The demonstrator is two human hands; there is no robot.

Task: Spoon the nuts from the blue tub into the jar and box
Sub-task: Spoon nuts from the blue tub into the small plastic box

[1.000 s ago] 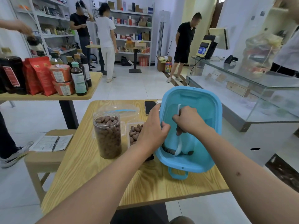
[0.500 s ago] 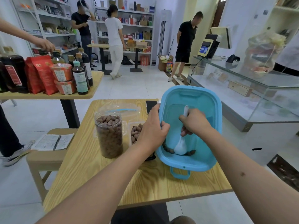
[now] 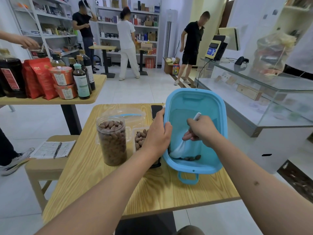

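Both of your forearms come into view bare from the bottom edge, with no sleeve, cuff or glove showing on either one. Your left hand carries no ring, and its wrist has no watch or band. Your right hand is just as plain, with nothing on the fingers that show or on the wrist. Your right forearm has one small dark mark on its upper side, about midway along what is visible. At the bottom edge, between your arms, a rounded brownish shape pokes in, too cropped to identify.
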